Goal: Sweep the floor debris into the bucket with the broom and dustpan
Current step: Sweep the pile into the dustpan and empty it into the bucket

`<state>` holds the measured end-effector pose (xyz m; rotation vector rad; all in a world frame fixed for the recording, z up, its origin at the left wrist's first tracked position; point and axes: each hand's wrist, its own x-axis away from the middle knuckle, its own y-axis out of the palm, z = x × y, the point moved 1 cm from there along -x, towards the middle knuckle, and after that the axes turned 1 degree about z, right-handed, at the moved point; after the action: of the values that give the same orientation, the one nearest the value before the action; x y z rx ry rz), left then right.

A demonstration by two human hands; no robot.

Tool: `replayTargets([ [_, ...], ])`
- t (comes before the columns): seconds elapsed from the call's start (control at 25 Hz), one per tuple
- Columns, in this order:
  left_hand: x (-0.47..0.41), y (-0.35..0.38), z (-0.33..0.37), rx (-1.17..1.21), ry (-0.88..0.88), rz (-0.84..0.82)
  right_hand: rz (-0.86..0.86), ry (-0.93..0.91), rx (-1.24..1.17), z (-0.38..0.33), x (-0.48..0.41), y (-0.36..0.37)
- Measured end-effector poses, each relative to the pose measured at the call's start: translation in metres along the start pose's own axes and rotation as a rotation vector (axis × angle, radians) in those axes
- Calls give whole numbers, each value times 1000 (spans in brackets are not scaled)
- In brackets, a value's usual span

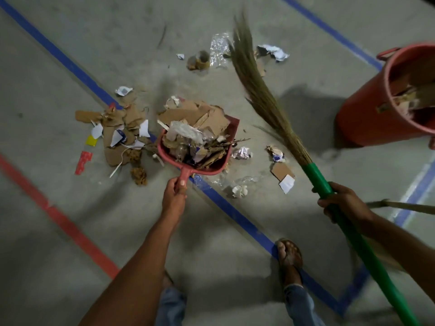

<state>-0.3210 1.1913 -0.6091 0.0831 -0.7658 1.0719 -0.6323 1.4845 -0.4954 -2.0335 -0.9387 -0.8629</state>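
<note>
My left hand grips the handle of a red dustpan, which is heaped with torn cardboard, plastic and paper. My right hand grips the green handle of a grass broom; its bristles slant up and away, past the right of the dustpan. A red bucket stands at the right edge with cardboard scraps inside. Loose debris lies on the concrete floor: a cardboard and paper pile left of the dustpan, and crumpled papers to its right.
Blue tape lines and a red line cross the floor. Farther off lie a tape roll, clear plastic and crumpled paper. My sandalled foot stands on the blue line. A stick lies at right.
</note>
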Motion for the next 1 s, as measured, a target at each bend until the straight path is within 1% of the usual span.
replayTargets([
  [0.12,13,5,16,-7,45,-34,47,142,-79,6,3,2],
  [0.24,27,17,36,-39,86,-71,60,228,-143,6,0,5],
  [0.36,40,39,57,-82,95,-126,26,297,-223,-2,-2,-1],
  [0.48,53,72,82,-106,109,-178,26,310,-248,-12,-2,-14],
  [0.72,74,175,146,-112,227,-294,19,337,-292,-5,-6,-52],
  [0.88,86,271,190,-116,248,-396,31,332,-338,0,-10,-101],
  [1.0,97,340,218,-183,275,-443,54,336,-320,11,-13,-140],
])
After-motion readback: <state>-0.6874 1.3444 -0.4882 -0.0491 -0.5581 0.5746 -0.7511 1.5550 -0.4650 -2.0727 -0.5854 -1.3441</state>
